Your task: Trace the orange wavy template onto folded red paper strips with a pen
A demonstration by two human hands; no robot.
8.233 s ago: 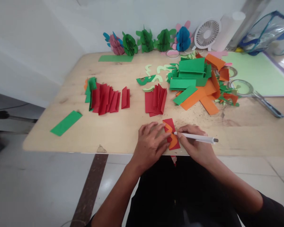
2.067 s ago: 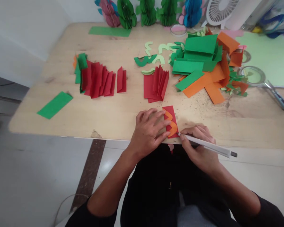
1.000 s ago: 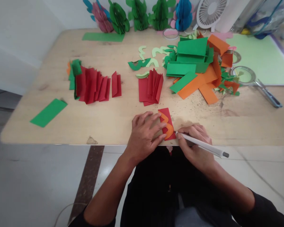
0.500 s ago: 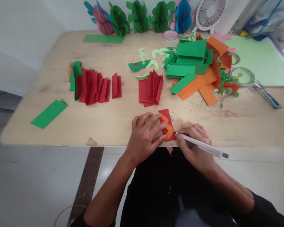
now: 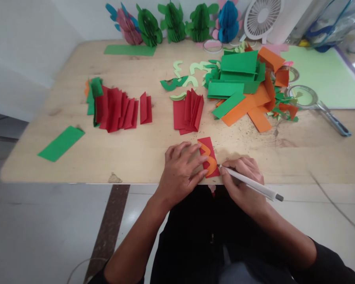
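Near the table's front edge lies a red paper piece (image 5: 212, 147) with a curvy orange paper cutout (image 5: 212, 165) on top of it. My left hand (image 5: 180, 165) is open, its fingers spread flat; some fingertips press the cutout onto the red paper. In my right hand (image 5: 245, 175) is a white pen (image 5: 254, 183), its tip at the right edge of the cutout and red paper. Just beyond my hands stand folded red papers (image 5: 191, 112).
More folded red papers (image 5: 114, 108) and a green strip (image 5: 61, 143) lie left. A heap of green papers (image 5: 239, 63) and orange papers (image 5: 260, 118) is at right, near scissors (image 5: 334, 118). Honeycomb paper figures (image 5: 174, 23) and a fan (image 5: 263, 17) line the back.
Both hands stay almost in place. The pen's rear end has shifted slightly left and down; the papers have not moved.
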